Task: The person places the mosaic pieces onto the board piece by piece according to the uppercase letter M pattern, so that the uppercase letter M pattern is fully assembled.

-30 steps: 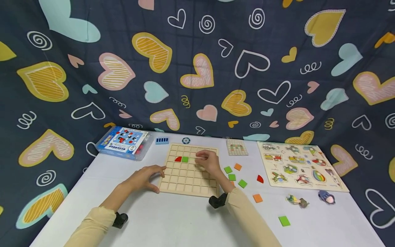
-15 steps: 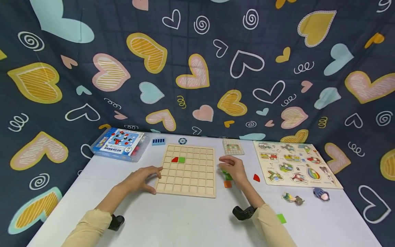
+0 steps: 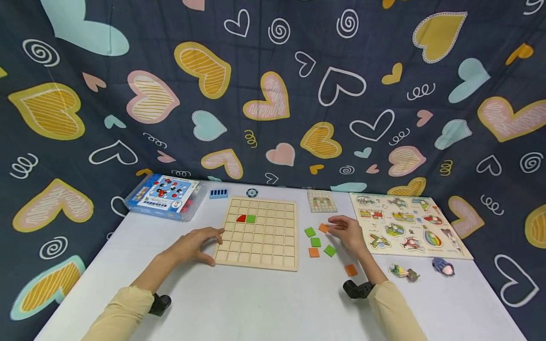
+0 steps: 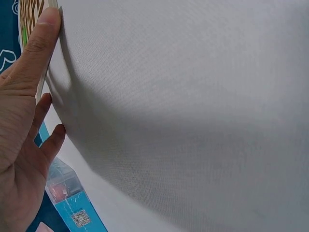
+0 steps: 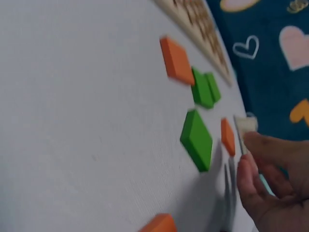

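Observation:
In the head view my left hand (image 3: pixel 194 246) rests against the left edge of a wooden grid board (image 3: pixel 256 255), fingers and thumb spread along it. The left wrist view shows the thumb at the board's edge. A red quarter-circle piece (image 3: pixel 241 218) and a green square tile (image 3: pixel 250 219) sit side by side in the board's cells. My right hand (image 3: pixel 347 233) hovers right of the loose tiles, fingertips close to an orange tile (image 3: pixel 323 228). Its fingers are loosely bent, with nothing visible between them in the right wrist view (image 5: pixel 275 179).
Several green tiles (image 3: pixel 330 250) and orange tiles (image 3: pixel 351 270) lie right of the board. Farther right are a picture puzzle board (image 3: pixel 409 251) and small figures (image 3: pixel 443 266). At the back stand a pattern card (image 3: pixel 322 201), a blue block (image 3: pixel 219 193), a round chip (image 3: pixel 252 192) and a plastic box (image 3: pixel 164 196).
My right hand has moved from above the board rightward past the green tiles to beside the orange one, now covering the loose red piece. The left hand has kept its place at the board.

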### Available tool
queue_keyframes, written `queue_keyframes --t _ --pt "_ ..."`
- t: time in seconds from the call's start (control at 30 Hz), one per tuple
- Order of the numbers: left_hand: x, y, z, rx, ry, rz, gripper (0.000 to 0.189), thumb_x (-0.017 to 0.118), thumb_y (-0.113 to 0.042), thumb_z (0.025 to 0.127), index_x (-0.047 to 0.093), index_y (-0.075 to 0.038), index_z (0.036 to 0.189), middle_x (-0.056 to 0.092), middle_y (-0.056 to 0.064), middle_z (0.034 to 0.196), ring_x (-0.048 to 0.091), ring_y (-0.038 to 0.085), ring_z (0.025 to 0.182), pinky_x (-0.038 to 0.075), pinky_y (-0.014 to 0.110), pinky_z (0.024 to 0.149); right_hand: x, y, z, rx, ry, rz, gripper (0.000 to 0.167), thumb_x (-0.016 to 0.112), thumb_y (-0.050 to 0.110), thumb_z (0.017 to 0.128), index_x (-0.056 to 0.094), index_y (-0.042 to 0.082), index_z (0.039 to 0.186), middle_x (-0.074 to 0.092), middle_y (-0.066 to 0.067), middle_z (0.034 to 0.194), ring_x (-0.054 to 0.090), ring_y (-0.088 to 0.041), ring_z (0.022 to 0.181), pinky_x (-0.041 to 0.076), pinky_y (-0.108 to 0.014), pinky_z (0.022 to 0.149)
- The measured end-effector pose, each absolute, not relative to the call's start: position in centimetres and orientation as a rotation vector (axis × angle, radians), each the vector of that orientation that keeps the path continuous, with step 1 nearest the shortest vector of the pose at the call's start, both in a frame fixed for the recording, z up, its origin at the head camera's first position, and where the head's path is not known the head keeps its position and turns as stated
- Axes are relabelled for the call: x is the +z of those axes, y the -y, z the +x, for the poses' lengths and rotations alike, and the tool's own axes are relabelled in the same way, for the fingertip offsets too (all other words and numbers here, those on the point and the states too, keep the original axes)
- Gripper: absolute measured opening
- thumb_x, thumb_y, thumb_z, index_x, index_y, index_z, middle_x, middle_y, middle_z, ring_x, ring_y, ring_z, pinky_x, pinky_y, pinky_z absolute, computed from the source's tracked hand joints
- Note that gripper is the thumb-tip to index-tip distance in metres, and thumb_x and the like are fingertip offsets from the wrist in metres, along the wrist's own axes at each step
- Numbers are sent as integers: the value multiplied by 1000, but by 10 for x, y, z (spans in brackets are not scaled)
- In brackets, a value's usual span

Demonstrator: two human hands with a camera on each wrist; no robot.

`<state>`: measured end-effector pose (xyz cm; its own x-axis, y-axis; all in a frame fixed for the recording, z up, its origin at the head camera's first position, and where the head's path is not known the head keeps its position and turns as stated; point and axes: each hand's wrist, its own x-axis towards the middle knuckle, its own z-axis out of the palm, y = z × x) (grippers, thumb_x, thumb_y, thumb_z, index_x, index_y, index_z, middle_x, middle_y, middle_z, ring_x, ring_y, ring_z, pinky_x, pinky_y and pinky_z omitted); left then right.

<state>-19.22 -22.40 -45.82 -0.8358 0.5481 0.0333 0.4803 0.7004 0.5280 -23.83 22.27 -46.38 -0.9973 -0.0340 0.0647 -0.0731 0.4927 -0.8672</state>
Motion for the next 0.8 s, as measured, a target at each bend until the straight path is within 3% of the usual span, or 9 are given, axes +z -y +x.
queue_keyframes --t 0.07,0.27,0.37,0.8 --pt "-459 224 -192 805 -2780 858 48 86 -29 62 61 -17 100 53 15 137 48 38 126 39 54 102 -466 -225 -243 1484 2744 101 31 72 -6 80 64 -5 111 67 -23 108 67 -31 94 55 -31 80" --pt "-461 225 -192 802 -2783 879 48 86 -30 61 61 -17 100 54 15 136 48 38 125 40 53 101 -472 -225 -250 1419 2808 116 27 74 -5 78 66 -6 104 69 -19 96 64 -21 81 50 -18 67" --pt "-460 224 -191 799 -2782 872 48 86 -31 61 61 -17 100 54 15 137 48 38 125 40 53 101 -473 -225 -251 1406 2790 126 23 73 -6 78 67 -6 101 70 -18 92 65 -20 77 50 -17 65" --pt "-460 223 -193 782 -2790 836 48 88 -26 60 61 -17 99 53 14 137 48 37 126 40 53 101 -466 -205 -247 1593 2641 56 25 70 -7 82 68 -7 107 69 -21 105 67 -30 98 55 -25 78"
